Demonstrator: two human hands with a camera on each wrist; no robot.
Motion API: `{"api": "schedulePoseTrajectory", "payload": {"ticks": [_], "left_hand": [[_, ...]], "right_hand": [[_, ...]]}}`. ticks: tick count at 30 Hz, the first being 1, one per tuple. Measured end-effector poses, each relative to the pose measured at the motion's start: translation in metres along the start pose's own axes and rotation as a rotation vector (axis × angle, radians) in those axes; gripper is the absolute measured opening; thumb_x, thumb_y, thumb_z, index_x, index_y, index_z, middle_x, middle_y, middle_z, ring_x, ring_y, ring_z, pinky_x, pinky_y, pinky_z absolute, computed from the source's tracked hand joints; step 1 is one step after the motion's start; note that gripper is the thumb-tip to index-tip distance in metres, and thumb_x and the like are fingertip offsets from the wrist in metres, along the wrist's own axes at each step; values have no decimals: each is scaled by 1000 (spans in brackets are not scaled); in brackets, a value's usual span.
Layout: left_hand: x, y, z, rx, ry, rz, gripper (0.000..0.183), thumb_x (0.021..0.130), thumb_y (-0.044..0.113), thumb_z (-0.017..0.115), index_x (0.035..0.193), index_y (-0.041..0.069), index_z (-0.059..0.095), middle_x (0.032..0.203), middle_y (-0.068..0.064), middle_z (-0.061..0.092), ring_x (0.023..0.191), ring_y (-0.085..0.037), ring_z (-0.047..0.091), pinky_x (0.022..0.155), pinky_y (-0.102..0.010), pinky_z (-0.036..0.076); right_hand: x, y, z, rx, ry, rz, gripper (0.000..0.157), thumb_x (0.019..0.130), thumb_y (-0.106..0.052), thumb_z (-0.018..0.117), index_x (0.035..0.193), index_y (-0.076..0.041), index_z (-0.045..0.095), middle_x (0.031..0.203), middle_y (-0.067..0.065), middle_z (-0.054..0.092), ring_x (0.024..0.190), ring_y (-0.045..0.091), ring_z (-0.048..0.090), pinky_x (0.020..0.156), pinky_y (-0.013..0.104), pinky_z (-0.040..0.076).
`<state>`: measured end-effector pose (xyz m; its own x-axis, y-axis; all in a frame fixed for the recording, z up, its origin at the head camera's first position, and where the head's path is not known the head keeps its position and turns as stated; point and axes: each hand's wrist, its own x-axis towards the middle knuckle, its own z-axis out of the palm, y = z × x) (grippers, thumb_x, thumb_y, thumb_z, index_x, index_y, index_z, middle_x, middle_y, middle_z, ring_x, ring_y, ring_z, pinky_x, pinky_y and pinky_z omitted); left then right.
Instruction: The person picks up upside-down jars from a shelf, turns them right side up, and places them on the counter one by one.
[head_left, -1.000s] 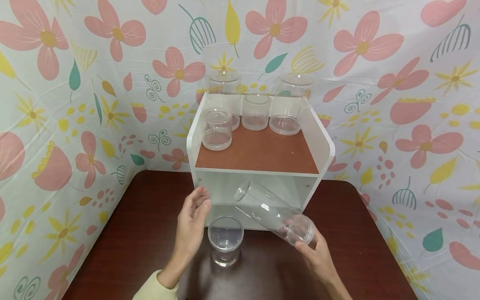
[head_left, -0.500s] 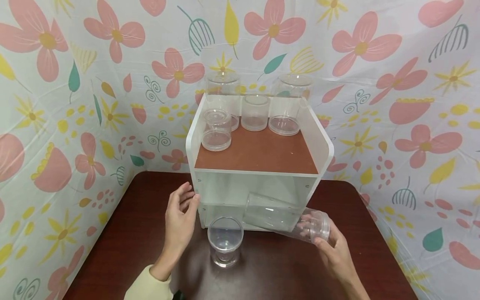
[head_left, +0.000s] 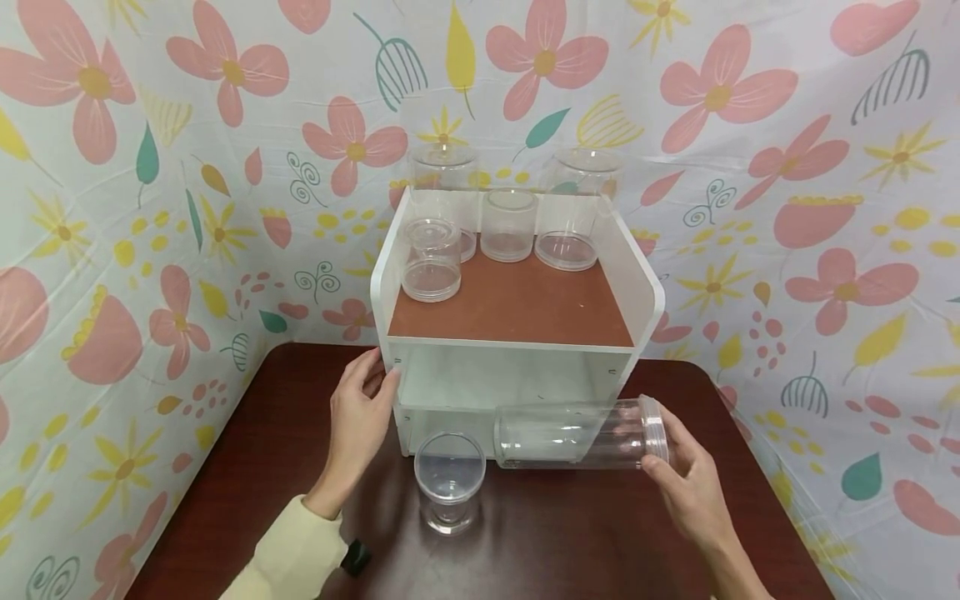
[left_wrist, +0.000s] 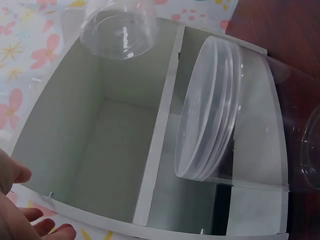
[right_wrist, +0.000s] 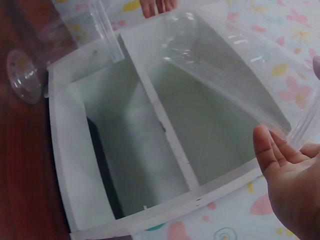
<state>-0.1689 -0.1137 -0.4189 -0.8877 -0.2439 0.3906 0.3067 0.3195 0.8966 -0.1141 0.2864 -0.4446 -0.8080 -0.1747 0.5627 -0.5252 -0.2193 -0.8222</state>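
My right hand (head_left: 693,487) holds a tall clear plastic jar (head_left: 562,433) by its ridged end. The jar lies sideways in the air, level in front of the white cabinet (head_left: 641,275). In the right wrist view, the thumb and fingers (right_wrist: 267,150) are around that end. At the cabinet's left side is my left hand (head_left: 360,421), fingers loosely bent and fingertips right at the side panel. It holds nothing. Another clear jar (head_left: 450,483) with a wide lid stands upright on the table before the cabinet; this lid (left_wrist: 207,110) looms large in the left wrist view.
On the cabinet's brown top stand several clear jars, among them a short one (head_left: 432,262) at front left and a tall one (head_left: 570,250) at back right. Below are two open compartments divided by a shelf board (left_wrist: 157,135). A dark red table (head_left: 600,542) carries everything.
The right hand has moved right, and the jar has turned from slanting to level. My left hand has moved left and up to the cabinet's side. The upright jar has not moved.
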Motion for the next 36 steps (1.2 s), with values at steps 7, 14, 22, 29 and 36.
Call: {"api": "schedulePoseTrajectory", "payload": {"ticks": [7,14,22,29,36], "left_hand": [[8,0,6,40,4,3,37,100,13,69,135,3,66,136,-13,62,122,-23,63,99,-35,52],[14,-1,12,125,33,-14,31,101,19,66,130,11,71,109,-14,74,94,-18,69,84,-35,59],[17,-5,16,215,73,4,19,102,24,65,113,13,76,59,0,54,54,-16,46,52,-31,38],[18,-5,18,210,78,14,18,102,22,63,108,10,76,60,-2,54,55,-19,49,51,-33,38],[18,-4,18,214,79,14,16,102,20,63,106,11,76,59,-2,54,54,-19,49,49,-31,38]], "right_hand": [[8,-12,-2,-233,8,3,65,89,20,53,152,10,39,137,15,63,115,18,65,93,22,51],[13,-23,5,-353,72,78,73,86,22,63,154,4,42,142,2,61,117,11,63,90,17,51],[23,-31,16,-462,85,67,82,78,23,73,152,2,45,144,5,57,114,11,61,85,16,51],[33,-41,23,-638,20,57,92,75,14,84,155,-11,47,142,2,57,115,11,56,91,15,47],[42,-46,29,-709,-2,-4,97,70,10,88,154,-15,48,136,3,59,116,9,55,97,15,41]]}}
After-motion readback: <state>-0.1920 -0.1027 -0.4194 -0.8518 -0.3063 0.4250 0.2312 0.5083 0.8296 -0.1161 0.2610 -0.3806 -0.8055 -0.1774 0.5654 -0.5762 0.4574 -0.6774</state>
